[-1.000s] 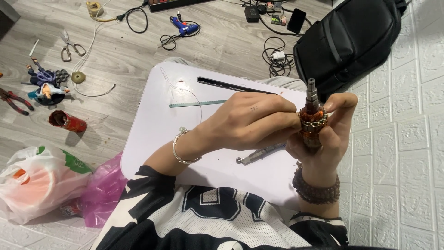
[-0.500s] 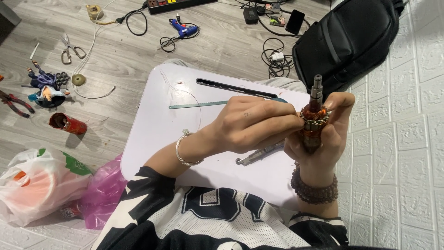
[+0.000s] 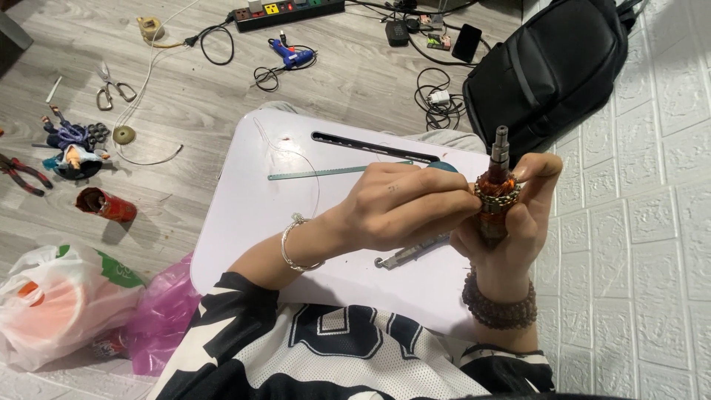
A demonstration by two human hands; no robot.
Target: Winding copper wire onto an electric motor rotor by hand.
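Observation:
My right hand (image 3: 511, 222) grips a motor armature (image 3: 496, 194) upright, its copper windings and steel shaft showing above my fingers. My left hand (image 3: 404, 207) reaches across from the left, fingertips pinched against the armature's winding band; what they pinch is too small to tell. Both hands hover over a small white lap table (image 3: 252, 215). Under the hands a metal tool (image 3: 415, 252) lies on the table. A thin green hacksaw blade (image 3: 318, 173) lies further back on it, and a thin wire (image 3: 300, 159) loops near it.
A black backpack (image 3: 552, 70) leans against the white brick-pattern wall (image 3: 652, 222) at the right. On the wood floor lie a power strip (image 3: 289, 13), blue glue gun (image 3: 292, 55), scissors (image 3: 109, 87), pliers (image 3: 18, 174), a red cylinder (image 3: 107, 205) and plastic bags (image 3: 67, 304).
The armature and both hands have shifted slightly; my left fingers stay pressed against the windings. Nothing was let go or picked up.

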